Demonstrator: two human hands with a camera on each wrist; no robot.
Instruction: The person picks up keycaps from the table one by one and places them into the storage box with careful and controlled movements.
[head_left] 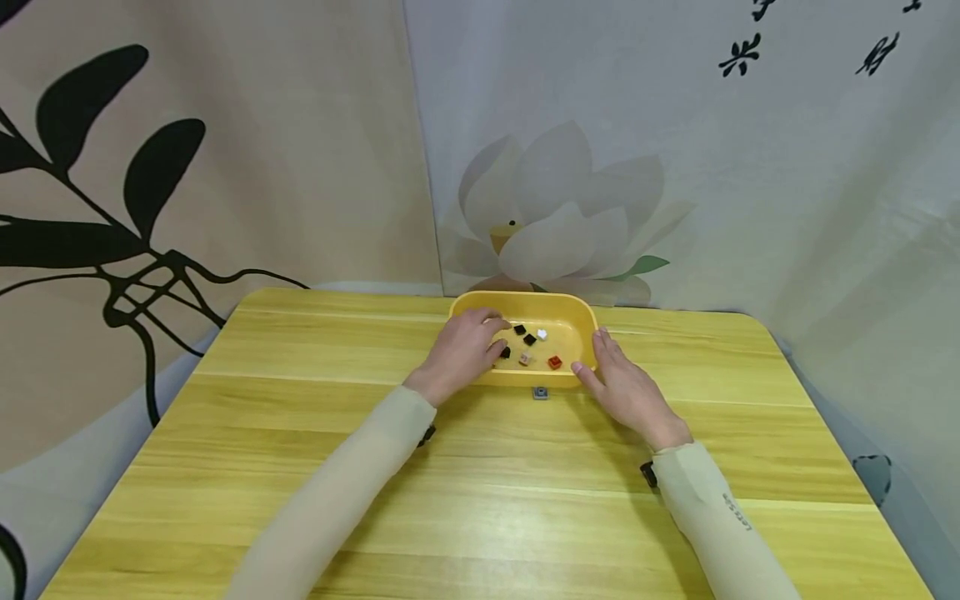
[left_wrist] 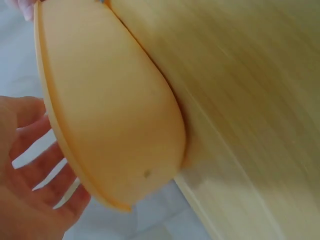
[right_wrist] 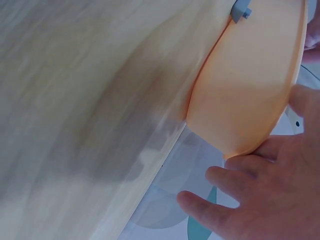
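A yellow tray [head_left: 525, 379] stands at the back of the table with several small toy bricks inside. My left hand [head_left: 463, 346] reaches over its left part, fingers bent loosely, the thumb by a black brick [head_left: 506, 353]. No brick shows in its grasp; the undersides of the fingertips are hidden. At the front right corner, my right hand [head_left: 626, 387] touches the tray, its thumb at the front rim and fingers along the right side. In the right wrist view, the other fingers [right_wrist: 202, 207] stretch out past the tray wall [right_wrist: 240, 90].
Also in the tray are a white brick [head_left: 542, 334], a red brick [head_left: 555, 362] and a pale brick [head_left: 525, 358]. A grey brick [head_left: 540, 392] lies on the wooden table [head_left: 510, 500] against the tray's front. A printed curtain [head_left: 360, 167] hangs behind the table.
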